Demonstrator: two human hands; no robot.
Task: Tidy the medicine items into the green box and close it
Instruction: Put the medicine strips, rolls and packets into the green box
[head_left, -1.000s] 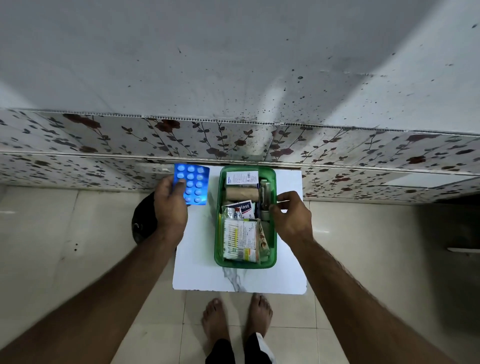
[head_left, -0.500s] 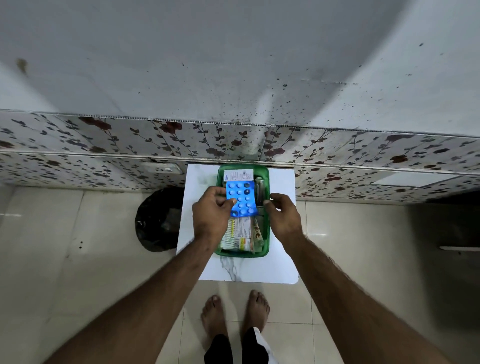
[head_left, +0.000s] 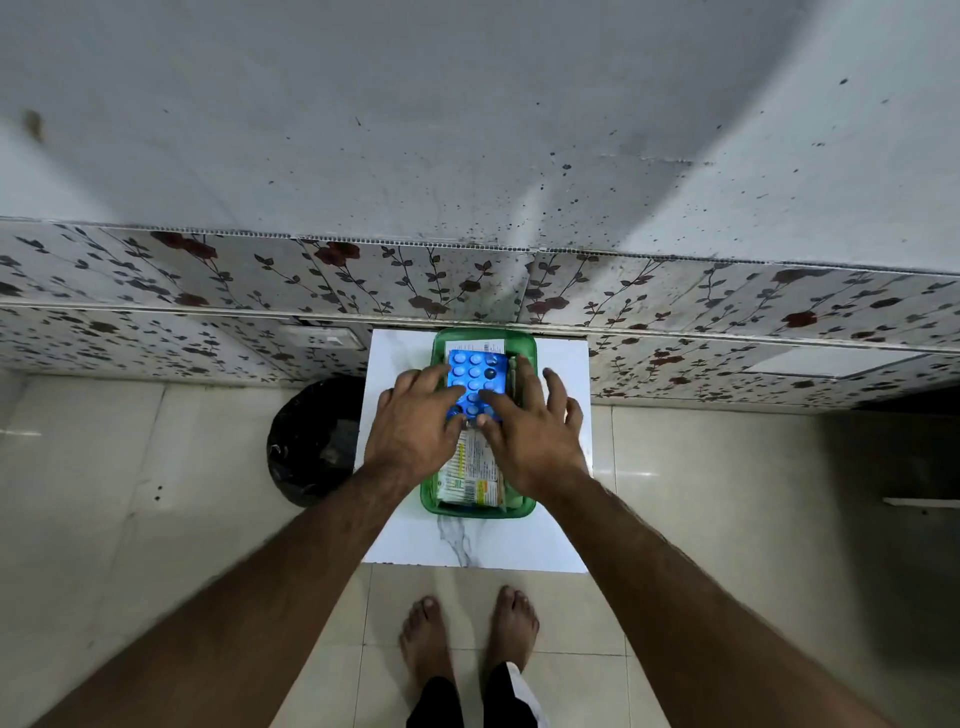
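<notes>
The green box stands open on a small white marble-patterned table, packed with medicine packets. A blue blister pack of pills lies flat on top of the contents in the far half. My left hand rests with spread fingers on the pack's left side. Pressing on its right and near part is my right hand, fingers also spread. A green and white printed packet shows in the near half of the box between my wrists. No lid is visible.
A black bin stands on the floor just left of the table. The table's far edge meets a floral-tiled wall. My bare feet are on the pale floor tiles below the table's near edge.
My left hand carried the blue blister pack from left of the box into it and laid it flat. Both hands now lie spread on top of it.
</notes>
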